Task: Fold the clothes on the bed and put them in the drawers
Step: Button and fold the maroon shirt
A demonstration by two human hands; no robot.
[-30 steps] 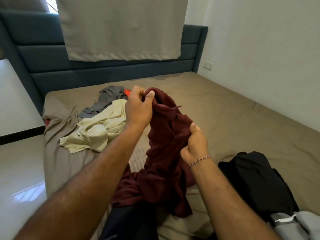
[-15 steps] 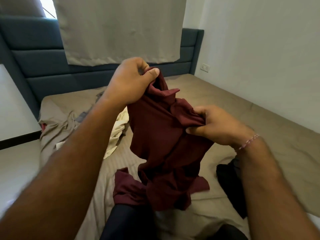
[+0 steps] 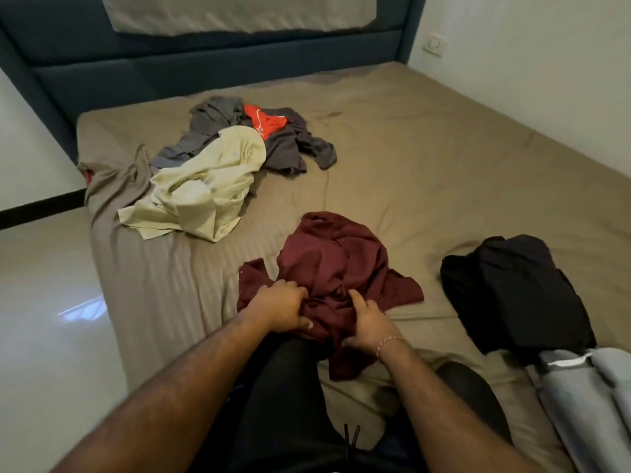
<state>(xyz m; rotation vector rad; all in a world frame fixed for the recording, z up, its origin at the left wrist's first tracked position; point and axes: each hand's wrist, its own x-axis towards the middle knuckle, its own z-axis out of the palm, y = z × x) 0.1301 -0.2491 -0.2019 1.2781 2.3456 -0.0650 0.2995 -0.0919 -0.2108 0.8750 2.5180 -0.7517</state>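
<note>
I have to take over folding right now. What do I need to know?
Left hand: grips the near edge of the maroon shirt.
Right hand: also grips that shirt, close beside the left.
The shirt lies crumpled on the bed, not yet folded.
Still loose: cream garment, grey garment with an orange piece on it, black clothes, light grey clothes.
Done: nothing looks folded. No drawers are in view.
Left: flatten and fold the maroon shirt, then the rest, then put all away.

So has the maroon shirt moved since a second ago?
Yes. The maroon shirt, held up in the air before, now lies down on the bed sheet, with the left hand and right hand gripping its near edge.
</note>
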